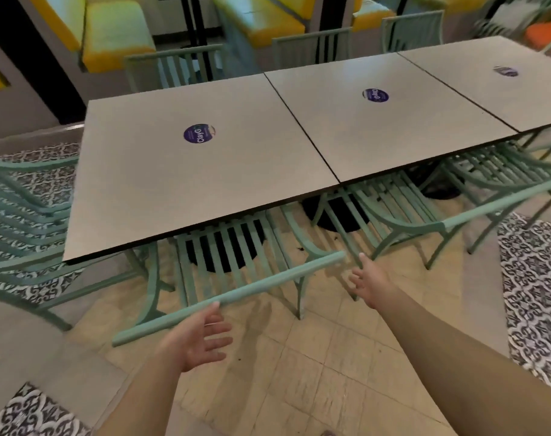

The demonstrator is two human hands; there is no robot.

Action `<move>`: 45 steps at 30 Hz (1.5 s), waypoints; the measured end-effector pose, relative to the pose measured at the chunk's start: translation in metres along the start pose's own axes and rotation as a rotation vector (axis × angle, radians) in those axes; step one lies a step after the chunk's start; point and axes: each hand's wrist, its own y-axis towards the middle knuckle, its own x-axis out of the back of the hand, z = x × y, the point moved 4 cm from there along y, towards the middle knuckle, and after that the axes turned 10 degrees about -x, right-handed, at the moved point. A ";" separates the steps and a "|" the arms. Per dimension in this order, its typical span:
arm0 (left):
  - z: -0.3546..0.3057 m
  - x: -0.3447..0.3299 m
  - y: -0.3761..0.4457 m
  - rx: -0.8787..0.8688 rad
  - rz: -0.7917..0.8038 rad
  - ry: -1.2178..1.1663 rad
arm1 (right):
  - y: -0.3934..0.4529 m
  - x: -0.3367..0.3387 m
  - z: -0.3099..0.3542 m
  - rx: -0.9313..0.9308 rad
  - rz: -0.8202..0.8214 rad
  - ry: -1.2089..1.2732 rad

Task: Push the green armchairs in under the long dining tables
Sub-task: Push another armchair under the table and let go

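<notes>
A long grey dining table (205,171) made of three joined tops runs from left to upper right. Directly before me a green slatted armchair (236,294) stands with its seat partly under the table's near edge. My left hand (195,338) is open, fingers spread, just behind the chair's top rail; one fingertip seems to touch it. My right hand (368,284) is open too, in the air just past the rail's right end, holding nothing. A second green armchair (419,225) stands to the right, half under the middle top.
Another green armchair (22,221) stands at the table's left end, and a further one (519,171) at the right. More green chairs (312,48) line the far side. Yellow booth seats (117,36) stand behind. Black table bases (224,247) show underneath. Patterned floor tiles (538,287) flank the beige floor.
</notes>
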 end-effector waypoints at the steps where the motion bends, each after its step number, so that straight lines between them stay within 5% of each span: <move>1: -0.008 -0.018 0.002 -0.015 0.050 0.056 | -0.003 0.015 0.005 0.006 0.000 -0.002; 9: -0.067 -0.194 -0.009 -0.163 0.214 0.124 | 0.017 0.180 0.052 0.070 -0.074 0.197; 19: -0.020 -0.448 0.011 -0.125 0.198 0.088 | 0.066 0.403 0.153 0.081 -0.145 0.322; 30: -0.032 -0.634 0.094 0.040 0.261 -0.150 | 0.177 0.418 0.293 0.089 -0.027 0.355; 38: -0.030 -0.680 0.110 0.038 0.007 -0.535 | 0.232 0.448 0.357 0.024 -0.021 0.299; 45: -0.040 -0.682 0.109 -0.160 -0.363 -0.778 | 0.297 0.503 0.425 -0.006 -0.050 0.223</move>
